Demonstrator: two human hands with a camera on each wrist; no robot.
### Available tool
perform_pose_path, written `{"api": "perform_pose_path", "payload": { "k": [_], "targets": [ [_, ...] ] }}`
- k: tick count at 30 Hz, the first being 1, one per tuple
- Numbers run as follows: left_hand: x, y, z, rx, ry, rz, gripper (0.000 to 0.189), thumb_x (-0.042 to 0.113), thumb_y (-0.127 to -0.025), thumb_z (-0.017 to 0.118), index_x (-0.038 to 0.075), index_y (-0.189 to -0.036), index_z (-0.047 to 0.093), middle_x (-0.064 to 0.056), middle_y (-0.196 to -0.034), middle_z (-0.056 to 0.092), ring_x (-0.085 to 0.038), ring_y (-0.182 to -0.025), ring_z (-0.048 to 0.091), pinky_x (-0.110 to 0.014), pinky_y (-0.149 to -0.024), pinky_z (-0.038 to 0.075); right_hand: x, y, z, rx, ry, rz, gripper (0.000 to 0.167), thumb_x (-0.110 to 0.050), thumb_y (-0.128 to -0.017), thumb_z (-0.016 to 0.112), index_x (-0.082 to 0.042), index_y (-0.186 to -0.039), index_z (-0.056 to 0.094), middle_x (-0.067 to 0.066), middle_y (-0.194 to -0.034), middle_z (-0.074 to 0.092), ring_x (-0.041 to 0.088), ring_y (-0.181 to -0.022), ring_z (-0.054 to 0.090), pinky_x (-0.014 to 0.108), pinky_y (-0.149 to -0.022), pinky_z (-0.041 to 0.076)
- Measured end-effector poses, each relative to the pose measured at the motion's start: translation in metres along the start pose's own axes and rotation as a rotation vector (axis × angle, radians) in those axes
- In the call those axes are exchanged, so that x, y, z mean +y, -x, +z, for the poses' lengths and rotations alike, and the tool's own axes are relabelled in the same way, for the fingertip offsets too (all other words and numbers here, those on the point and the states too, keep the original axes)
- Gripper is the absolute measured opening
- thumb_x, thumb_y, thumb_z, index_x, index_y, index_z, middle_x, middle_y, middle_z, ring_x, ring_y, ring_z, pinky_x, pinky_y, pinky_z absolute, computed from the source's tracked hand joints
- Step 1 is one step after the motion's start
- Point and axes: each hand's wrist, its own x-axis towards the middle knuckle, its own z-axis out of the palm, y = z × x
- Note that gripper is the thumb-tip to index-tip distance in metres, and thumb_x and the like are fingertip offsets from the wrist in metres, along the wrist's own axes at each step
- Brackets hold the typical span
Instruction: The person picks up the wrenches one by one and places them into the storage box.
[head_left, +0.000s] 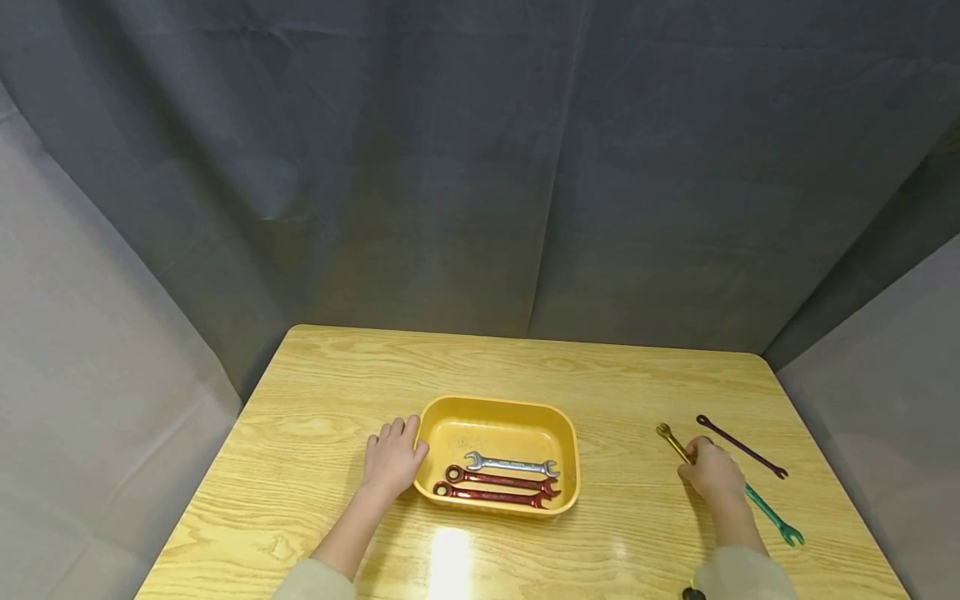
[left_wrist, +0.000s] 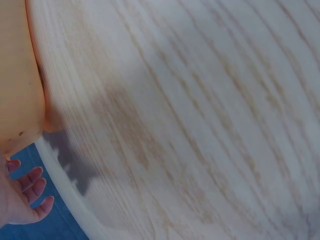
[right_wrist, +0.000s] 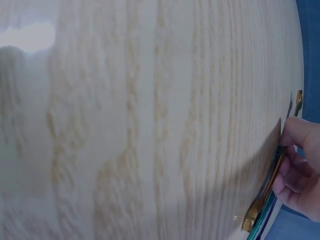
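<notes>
My left hand (head_left: 393,457) is at the left end of a yellow plastic tray (head_left: 495,403), thumb over the rim and fingers along the outside. In the left wrist view the tray's outer wall (left_wrist: 20,75) stands close above the fingers. Inside the tray lie a silver open-end wrench (head_left: 513,465) and two red ratchet combination wrenches (head_left: 495,480). Far to the right, my right hand (head_left: 714,473) pinches a gold wrench (head_left: 675,442) around its middle, low over the table. A green wrench (head_left: 776,518) sticks out from under that hand, partly hidden by it.
A dark purple wrench (head_left: 742,447) lies slantwise beyond the right hand. Near the front edge, a small black and yellow thing (head_left: 693,590) is partly covered by the right sleeve. The wooden table (head_left: 360,367) is backed by grey curtains (head_left: 450,208).
</notes>
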Motion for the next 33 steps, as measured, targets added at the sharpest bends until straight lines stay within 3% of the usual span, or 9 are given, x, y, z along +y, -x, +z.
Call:
{"api": "perform_pose_path", "payload": {
  "k": [9, 16, 27, 33],
  "targets": [
    [-0.001, 0.000, -0.001, -0.003, -0.005, -0.004, 0.036, 0.031, -0.091, 0.043, 0.011, -0.120, 0.046, -0.010, -0.101, 0.052, -0.026, -0.085, 0.048, -0.040, -0.068, 0.038, -0.003, 0.003, 0.000, 0.035, -0.022, -0.038, 0.028, -0.009, -0.081, 0.060, 0.003, -0.103, 0.048, 0.014, -0.081, 0.055, 0.021, -0.059, 0.046, 0.032, -0.049, 0.036],
    [-0.001, 0.000, -0.002, -0.010, -0.001, -0.004, 0.036, 0.031, -0.091, 0.043, 0.011, -0.120, 0.045, -0.010, -0.100, 0.052, -0.026, -0.085, 0.048, -0.040, -0.068, 0.037, -0.009, 0.002, -0.001, 0.056, -0.021, -0.083, 0.031, -0.010, -0.080, 0.062, 0.002, -0.106, 0.049, 0.022, -0.093, 0.059, 0.020, -0.061, 0.048, 0.031, -0.050, 0.036],
    [-0.001, 0.001, -0.001, -0.007, 0.003, -0.006, 0.036, 0.031, -0.091, 0.043, 0.010, -0.120, 0.045, -0.010, -0.101, 0.052, -0.027, -0.087, 0.049, -0.041, -0.069, 0.038, -0.028, 0.001, -0.006, 0.138, -0.012, -0.170, 0.030, -0.005, -0.080, 0.060, 0.004, -0.108, 0.052, 0.015, -0.082, 0.059, 0.019, -0.059, 0.048, 0.031, -0.048, 0.036],
    [-0.001, 0.002, -0.002, -0.010, 0.003, -0.004, 0.036, 0.032, -0.091, 0.043, 0.010, -0.120, 0.046, -0.010, -0.100, 0.052, -0.026, -0.085, 0.048, -0.041, -0.068, 0.037, -0.042, 0.002, -0.010, 0.197, 0.006, -0.219, 0.029, -0.006, -0.080, 0.063, 0.003, -0.106, 0.054, 0.019, -0.087, 0.058, 0.026, -0.068, 0.055, 0.035, -0.051, 0.041]
  ]
}}
